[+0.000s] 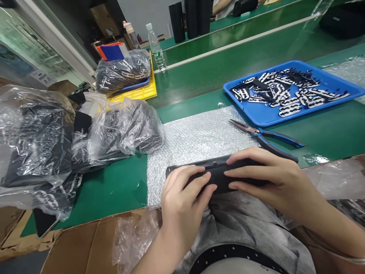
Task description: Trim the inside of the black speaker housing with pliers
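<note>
Both hands curl around a long black plastic casing (216, 176) over the near edge of a silver foam sheet (196, 142), the left hand (182, 201) toward one end, the right hand (270, 182) toward the other. It looks stiff and fairly light (smooth, so perhaps slippery); gripping both ends seems safest. Nearby lie one pair of blue-handled pliers (264, 133) and one blue tray (251, 114) of black-and-white pieces (285, 89), too many to count.

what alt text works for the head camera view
A left hand and right hand grip a long black plastic casing above a silver foam sheet on a green workbench. Blue-handled pliers lie to the right, near a blue tray of black-and-white pieces.
</note>
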Demonstrator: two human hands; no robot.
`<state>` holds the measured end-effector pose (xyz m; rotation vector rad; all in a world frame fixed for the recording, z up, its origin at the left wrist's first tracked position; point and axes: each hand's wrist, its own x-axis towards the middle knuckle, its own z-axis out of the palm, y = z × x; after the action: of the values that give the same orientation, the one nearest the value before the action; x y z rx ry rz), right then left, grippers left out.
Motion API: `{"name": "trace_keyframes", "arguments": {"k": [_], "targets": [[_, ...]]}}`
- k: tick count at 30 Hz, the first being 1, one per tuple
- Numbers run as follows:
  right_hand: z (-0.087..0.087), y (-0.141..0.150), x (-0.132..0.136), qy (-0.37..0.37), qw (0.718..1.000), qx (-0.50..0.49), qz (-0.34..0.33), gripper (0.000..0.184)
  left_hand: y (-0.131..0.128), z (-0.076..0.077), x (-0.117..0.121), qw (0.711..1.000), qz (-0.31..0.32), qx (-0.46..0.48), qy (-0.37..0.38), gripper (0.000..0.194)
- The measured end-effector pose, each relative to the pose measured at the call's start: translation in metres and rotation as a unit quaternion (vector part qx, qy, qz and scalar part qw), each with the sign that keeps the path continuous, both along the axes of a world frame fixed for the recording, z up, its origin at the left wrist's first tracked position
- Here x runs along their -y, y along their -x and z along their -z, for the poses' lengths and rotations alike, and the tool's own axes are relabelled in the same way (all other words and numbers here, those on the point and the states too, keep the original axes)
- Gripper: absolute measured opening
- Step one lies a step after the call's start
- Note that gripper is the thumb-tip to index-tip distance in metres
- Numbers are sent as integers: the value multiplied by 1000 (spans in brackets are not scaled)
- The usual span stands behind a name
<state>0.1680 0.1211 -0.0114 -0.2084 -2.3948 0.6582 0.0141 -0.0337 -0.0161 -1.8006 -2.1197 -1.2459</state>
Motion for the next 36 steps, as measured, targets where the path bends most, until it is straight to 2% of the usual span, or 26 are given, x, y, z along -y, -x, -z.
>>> {"name": "trace_keyframes", "arguments": {"k": [5,11,13,16,17,22,26,31,34,36], "targets": [[1,-1,1,-26,1000,-1,4,13,1,0,1,999,23,27,8,13],[0,0,-1,-16,1000,7,3,12,2,-3,-1,999,19,19,16,12],[0,1,-2,-14,1000,7,5,11,4,-7,-1,997,30,50,45,23],[-1,2,-3,-4,1000,8,6,10,8,-13,-1,992,26,96,83,51],[-1,2,-3,1,1000,11,6,10,8,-14,-1,991,25,100,85,53],[-4,1,-7,14,999,34,2,10,7,-11,-3,994,31,84,57,16],[-4,2,-8,27,999,29,5,10,7,-9,-6,995,25,77,54,13],[0,8,-1,14,1000,17,16,10,11,-13,-12,993,39,70,90,11],[-2,6,-3,1,999,32,42,11,15,-16,-16,990,37,80,114,12],[-2,-5,-12,-15,996,34,84,12,17,-19,-18,989,25,83,123,11]]}}
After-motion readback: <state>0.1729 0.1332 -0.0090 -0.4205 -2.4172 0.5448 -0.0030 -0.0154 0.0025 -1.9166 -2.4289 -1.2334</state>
